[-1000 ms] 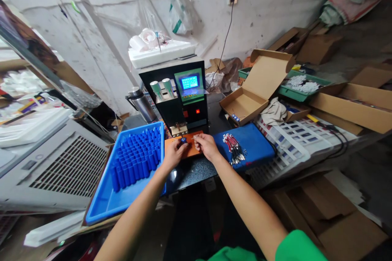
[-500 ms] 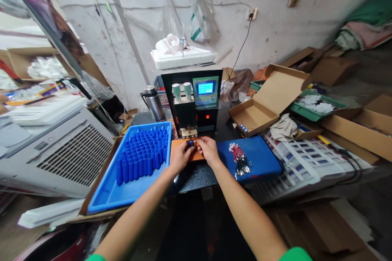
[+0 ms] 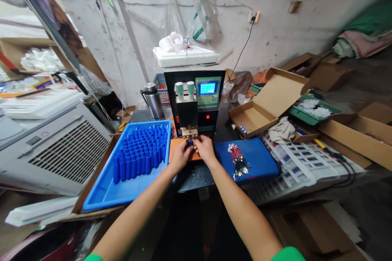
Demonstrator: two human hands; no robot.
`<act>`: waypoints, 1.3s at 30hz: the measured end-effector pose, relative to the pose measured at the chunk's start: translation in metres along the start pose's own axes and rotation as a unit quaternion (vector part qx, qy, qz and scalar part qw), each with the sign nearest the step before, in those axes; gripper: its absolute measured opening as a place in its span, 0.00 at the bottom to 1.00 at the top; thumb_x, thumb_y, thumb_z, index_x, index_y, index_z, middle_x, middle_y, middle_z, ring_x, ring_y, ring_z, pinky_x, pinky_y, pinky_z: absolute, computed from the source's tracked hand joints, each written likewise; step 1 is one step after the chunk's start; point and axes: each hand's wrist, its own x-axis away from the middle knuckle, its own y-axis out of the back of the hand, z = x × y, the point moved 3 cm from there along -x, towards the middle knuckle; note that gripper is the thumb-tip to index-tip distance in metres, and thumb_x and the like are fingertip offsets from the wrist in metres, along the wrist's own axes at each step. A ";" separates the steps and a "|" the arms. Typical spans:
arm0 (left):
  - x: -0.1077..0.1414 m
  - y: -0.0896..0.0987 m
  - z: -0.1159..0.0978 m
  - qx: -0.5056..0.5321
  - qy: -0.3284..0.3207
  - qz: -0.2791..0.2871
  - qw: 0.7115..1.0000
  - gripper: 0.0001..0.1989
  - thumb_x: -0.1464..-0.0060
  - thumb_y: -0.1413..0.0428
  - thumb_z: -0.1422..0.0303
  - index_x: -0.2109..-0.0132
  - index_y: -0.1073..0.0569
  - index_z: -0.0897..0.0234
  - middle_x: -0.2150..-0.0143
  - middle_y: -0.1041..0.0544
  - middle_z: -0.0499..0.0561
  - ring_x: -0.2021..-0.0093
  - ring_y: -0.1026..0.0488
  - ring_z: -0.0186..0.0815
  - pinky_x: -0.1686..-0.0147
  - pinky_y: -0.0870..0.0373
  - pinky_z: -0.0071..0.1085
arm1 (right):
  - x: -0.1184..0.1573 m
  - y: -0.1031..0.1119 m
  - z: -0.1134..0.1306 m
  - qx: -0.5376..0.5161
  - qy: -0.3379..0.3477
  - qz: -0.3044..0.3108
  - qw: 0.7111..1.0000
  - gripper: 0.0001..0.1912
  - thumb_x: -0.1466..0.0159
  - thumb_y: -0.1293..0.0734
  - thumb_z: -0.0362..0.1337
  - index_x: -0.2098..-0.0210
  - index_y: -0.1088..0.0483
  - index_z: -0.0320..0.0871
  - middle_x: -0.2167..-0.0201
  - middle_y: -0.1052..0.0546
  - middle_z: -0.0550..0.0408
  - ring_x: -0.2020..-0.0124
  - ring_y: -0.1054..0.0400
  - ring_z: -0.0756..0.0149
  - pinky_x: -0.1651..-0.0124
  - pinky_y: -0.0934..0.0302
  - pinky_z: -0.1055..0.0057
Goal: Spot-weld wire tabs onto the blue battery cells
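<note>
My left hand (image 3: pixel 180 155) is closed around a blue battery cell (image 3: pixel 190 142), upright just below the electrode tips (image 3: pixel 189 129) of a black spot welder (image 3: pixel 211 114). Fingers of my right hand (image 3: pixel 203 147) are pinched together against the cell's top from the other side; whatever they grip is too small to make out. Both hands rest over an orange block (image 3: pixel 174 149). To the left, a blue tray (image 3: pixel 107 195) holds rows of upright blue cells (image 3: pixel 141 149). A bundle of red and black wire leads (image 3: pixel 239 159) lies on a blue pad (image 3: pixel 260 155) to the right.
An open cardboard box (image 3: pixel 254 116) with a few small blue-and-white parts stands back right, near a green tray (image 3: pixel 312 110) of white pieces. A steel thermos (image 3: pixel 153 102) is behind the blue tray. White foam (image 3: pixel 186 56) lies on the welder.
My right hand has moved slightly left, closer in against the cell. The left hand holds the cell as before. The whole view has shifted a little.
</note>
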 end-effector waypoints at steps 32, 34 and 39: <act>-0.001 -0.001 0.004 -0.005 -0.006 0.004 1.000 0.09 0.42 0.47 0.67 0.57 0.27 0.65 0.62 0.21 0.52 0.60 0.25 0.39 0.56 0.30 0.35 | 0.000 0.000 0.002 0.035 0.052 -0.039 0.997 0.12 0.44 0.34 0.45 0.74 0.31 0.43 0.80 0.28 0.59 0.81 0.36 0.70 0.81 0.44 0.76; -0.001 -0.001 0.003 -0.007 -0.007 0.004 1.000 0.09 0.42 0.47 0.67 0.58 0.26 0.65 0.62 0.21 0.52 0.60 0.25 0.39 0.56 0.30 0.35 | -0.001 0.001 0.001 0.039 0.054 -0.040 0.997 0.11 0.44 0.34 0.45 0.74 0.31 0.43 0.80 0.28 0.59 0.81 0.36 0.70 0.81 0.44 0.76; 0.000 -0.002 0.003 -0.001 -0.009 0.003 1.000 0.10 0.42 0.47 0.67 0.56 0.26 0.66 0.61 0.21 0.52 0.59 0.25 0.40 0.55 0.29 0.36 | -0.001 0.001 0.001 0.041 0.059 -0.035 0.997 0.12 0.43 0.34 0.45 0.75 0.33 0.43 0.81 0.29 0.59 0.81 0.36 0.70 0.81 0.45 0.76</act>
